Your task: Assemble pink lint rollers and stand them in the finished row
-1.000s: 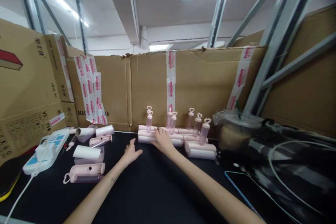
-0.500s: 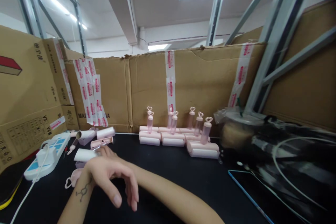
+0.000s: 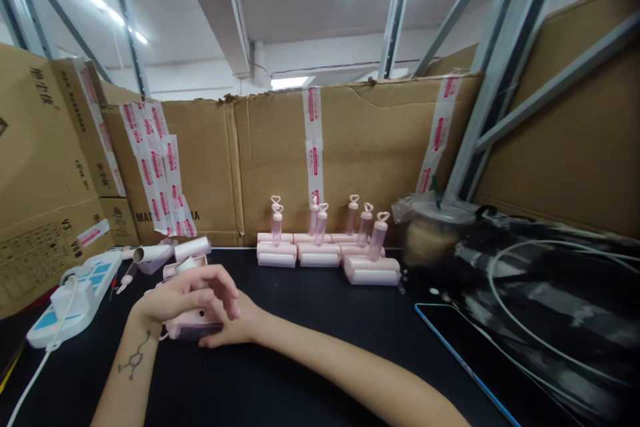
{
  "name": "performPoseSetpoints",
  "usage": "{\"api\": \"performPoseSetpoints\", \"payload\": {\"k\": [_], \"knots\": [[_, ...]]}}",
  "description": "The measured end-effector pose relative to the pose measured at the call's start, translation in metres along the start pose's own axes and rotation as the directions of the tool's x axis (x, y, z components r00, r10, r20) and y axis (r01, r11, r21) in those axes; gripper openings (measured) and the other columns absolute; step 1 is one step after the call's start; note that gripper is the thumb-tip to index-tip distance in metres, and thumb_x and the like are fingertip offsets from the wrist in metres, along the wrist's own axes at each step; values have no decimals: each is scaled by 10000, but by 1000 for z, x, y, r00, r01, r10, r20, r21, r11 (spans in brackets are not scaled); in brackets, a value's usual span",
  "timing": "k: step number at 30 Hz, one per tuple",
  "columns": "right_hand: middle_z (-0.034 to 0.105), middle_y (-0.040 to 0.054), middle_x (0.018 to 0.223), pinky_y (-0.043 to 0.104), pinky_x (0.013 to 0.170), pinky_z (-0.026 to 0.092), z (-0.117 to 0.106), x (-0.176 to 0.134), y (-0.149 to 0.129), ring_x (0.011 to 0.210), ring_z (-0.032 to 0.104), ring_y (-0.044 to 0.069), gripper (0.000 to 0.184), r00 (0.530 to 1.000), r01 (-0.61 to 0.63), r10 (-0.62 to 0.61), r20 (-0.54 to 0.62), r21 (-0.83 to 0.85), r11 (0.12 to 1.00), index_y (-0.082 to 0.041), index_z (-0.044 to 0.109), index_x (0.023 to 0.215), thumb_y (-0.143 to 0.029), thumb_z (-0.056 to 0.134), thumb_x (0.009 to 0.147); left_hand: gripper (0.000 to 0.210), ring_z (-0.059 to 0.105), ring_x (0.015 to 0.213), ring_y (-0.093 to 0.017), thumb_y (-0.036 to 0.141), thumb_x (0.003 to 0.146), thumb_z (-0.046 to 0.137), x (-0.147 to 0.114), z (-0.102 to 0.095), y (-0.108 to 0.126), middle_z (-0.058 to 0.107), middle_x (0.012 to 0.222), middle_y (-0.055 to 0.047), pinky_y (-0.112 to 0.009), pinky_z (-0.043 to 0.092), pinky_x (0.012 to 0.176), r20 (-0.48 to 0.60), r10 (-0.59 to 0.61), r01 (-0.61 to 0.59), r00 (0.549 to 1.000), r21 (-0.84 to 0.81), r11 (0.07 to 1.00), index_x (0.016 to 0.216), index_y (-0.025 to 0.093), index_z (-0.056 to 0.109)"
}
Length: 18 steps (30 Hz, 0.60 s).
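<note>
My right hand [image 3: 241,321] reaches across to the left and grips a pink lint roller body [image 3: 193,327], which has a small dark hole and a translucent purplish lower edge. Its thumb lies along the near side. Just above the piece, my left hand [image 3: 187,293] is loosely curled, fingers and thumb apart, with nothing visible in it. It covers part of the pink piece, so contact between them is unclear. Behind the left hand are a white paper roll [image 3: 199,248], another roll with an open core [image 3: 150,255] and a pink part with a heart-shaped end [image 3: 125,280].
Several pink lint rollers [image 3: 373,268] with upright heart-topped handles stand along the cardboard wall [image 3: 270,167]. At left lies a white power strip [image 3: 95,287] with a plugged-in charger. A lidded drink cup [image 3: 433,240], cables and a blue-edged phone-like slab [image 3: 465,360] occupy the right.
My right hand has drawn back toward me from the loose parts and now holds the pink body. My left hand has risen and turned over it. The view has shifted slightly right.
</note>
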State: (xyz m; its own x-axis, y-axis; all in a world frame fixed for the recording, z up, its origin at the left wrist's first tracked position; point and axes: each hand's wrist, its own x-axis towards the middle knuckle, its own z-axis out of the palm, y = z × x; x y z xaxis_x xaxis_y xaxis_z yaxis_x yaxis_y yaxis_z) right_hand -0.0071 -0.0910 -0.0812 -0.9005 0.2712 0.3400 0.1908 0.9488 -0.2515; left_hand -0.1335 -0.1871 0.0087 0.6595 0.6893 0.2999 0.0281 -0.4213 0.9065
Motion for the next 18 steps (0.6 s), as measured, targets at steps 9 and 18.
{"api": "performPoseSetpoints", "payload": {"k": [9,18], "knots": [[320,126,1312,387,936,376,-67,-127,38,1150,427,289,593,981,-181,188,39,-140,973,-197,477,1142,-467,685,656,357,501,1071,-234,400,789,548,56,-2,-62,549,1112,-94,-416,372,942,-508,140,102,850,419,902,1074,189,510],[286,94,1349,340,977,364,-93,-178,60,1183,426,258,488,953,-303,303,-3,-52,952,-216,515,1117,-396,685,696,768,478,1091,-276,450,720,602,76,38,-155,413,1220,-178,-484,378,919,-525,47,272,850,514,813,1291,148,186]]}}
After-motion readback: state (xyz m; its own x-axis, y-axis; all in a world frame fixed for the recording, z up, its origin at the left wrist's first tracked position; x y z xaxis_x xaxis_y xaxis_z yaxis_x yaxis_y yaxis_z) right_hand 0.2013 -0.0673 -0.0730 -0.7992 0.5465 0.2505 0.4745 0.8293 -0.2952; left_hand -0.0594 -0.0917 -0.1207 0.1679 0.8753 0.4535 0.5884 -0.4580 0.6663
